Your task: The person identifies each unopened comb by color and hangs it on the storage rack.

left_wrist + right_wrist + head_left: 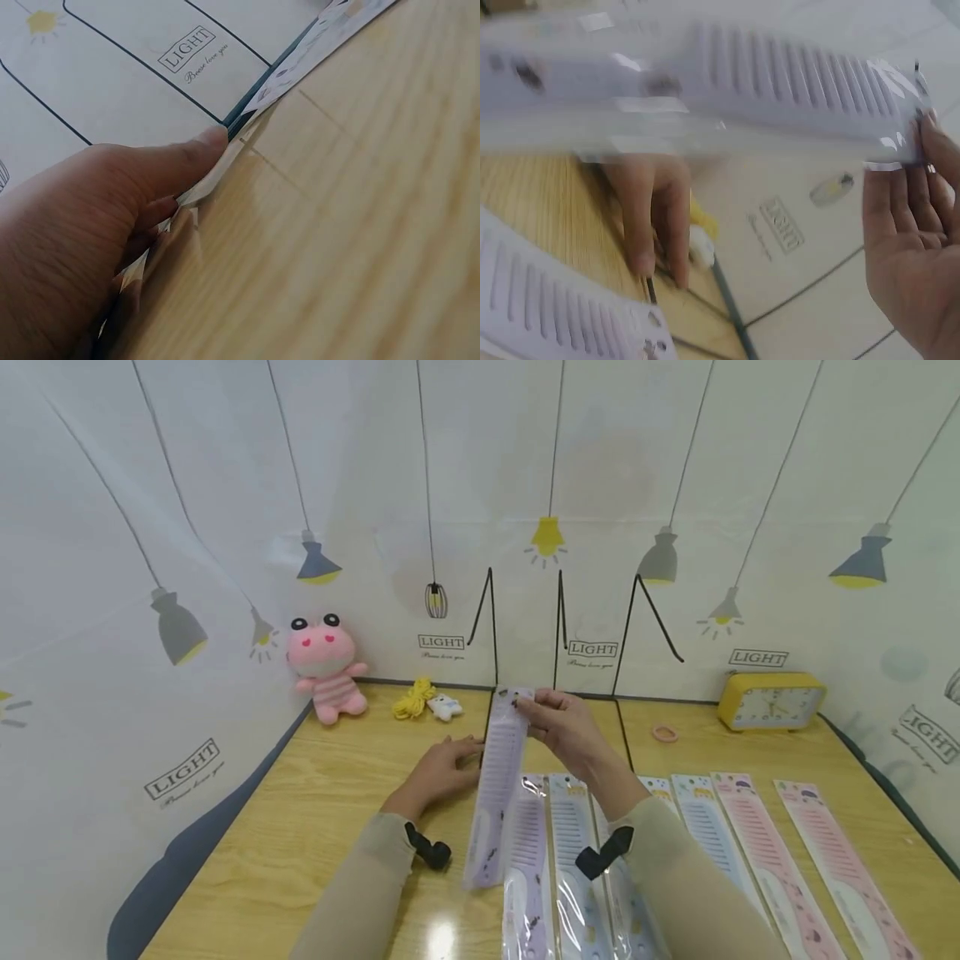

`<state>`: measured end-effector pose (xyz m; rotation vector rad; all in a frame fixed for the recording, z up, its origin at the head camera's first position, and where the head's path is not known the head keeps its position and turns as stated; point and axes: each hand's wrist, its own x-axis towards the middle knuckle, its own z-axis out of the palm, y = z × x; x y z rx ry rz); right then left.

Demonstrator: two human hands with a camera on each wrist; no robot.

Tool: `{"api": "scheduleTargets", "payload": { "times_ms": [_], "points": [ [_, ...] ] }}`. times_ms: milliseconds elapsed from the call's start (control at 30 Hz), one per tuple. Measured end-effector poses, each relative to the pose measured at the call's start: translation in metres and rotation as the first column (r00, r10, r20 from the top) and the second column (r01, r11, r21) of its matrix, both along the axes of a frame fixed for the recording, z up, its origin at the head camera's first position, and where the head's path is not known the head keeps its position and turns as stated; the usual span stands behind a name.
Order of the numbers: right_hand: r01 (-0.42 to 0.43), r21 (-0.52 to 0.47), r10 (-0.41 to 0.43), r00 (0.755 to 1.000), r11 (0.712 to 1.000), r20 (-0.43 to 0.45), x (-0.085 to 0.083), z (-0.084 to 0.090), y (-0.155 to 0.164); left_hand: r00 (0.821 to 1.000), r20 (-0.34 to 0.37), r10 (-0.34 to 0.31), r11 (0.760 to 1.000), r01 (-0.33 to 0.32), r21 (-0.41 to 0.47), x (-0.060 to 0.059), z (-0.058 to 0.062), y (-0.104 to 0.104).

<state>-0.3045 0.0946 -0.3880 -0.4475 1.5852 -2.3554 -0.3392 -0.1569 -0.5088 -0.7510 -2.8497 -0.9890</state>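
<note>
One packaged lilac comb (497,777) was held up on edge above the wooden table (315,810), its far end pinched by the fingers of the right hand (564,727), seemingly so it could be lifted clear of the others. The left hand (442,770) rested beside it with fingers straight and relaxed, touching the packet's edge as if to steady it. Six more packaged combs (705,827) were laid flat in a row to the right, side by side. At the back wall, one pink plush toy (330,667), one yellow clock (771,700) and one small pink ring (664,732) were placed.
</note>
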Motion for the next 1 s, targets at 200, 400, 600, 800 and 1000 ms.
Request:
{"api": "scheduleTargets", "payload": {
  "times_ms": [200,400,600,800,1000],
  "points": [
    [0.159,-0.012,-0.159,0.975,0.987,-0.156,0.012,0.020,-0.009,1.000,-0.011,0.028,0.999,-0.028,-0.032,-0.003,-0.001,-0.002],
    [0.254,0.106,-0.197,0.905,0.962,-0.377,0.013,0.041,-0.014,0.999,0.005,0.043,0.999,-0.043,-0.018,-0.003,-0.003,-0.003],
    [0.430,0.209,-0.230,0.763,0.878,-0.604,0.014,0.062,-0.023,0.998,0.033,0.045,0.999,-0.045,0.003,0.001,-0.001,-0.002],
    [0.559,0.201,-0.209,0.583,0.804,-0.785,0.007,0.070,-0.031,1.000,-0.012,0.027,0.999,-0.028,-0.028,0.001,0.000,-0.001],
    [0.626,0.183,-0.180,0.471,0.758,-0.863,-0.003,0.069,-0.038,0.999,-0.041,0.018,0.999,-0.020,-0.033,0.000,-0.001,-0.002]
  ]
}}
